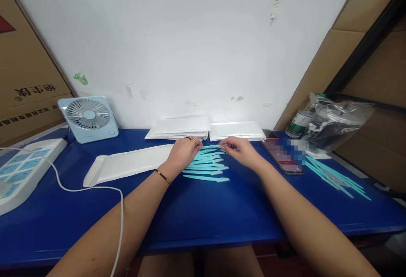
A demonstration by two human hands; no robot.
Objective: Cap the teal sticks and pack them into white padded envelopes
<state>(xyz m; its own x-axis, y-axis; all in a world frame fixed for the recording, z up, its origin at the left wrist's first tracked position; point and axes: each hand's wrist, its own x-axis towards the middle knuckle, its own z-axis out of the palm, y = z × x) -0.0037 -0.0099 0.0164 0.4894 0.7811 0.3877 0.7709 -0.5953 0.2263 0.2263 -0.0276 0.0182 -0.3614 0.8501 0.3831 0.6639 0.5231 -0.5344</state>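
Between my two hands at the far end of a row of turquoise eyebrow razors is one razor. Fingertips of my left hand pinch its left end, and my right hand pinches the right end, where a pale cap seems to sit. Several more razors lie roughly parallel on the blue table, nearer to me, with their pale ends to the right. My left hand hides part of their left ends. A long white padded envelope lies flat behind my left wrist.
White padded envelopes are stacked against the wall. On the right are a phone, more turquoise razors, a clear plastic bag and a bottle. A blue fan and power strip stand left; a white cable crosses my left forearm.
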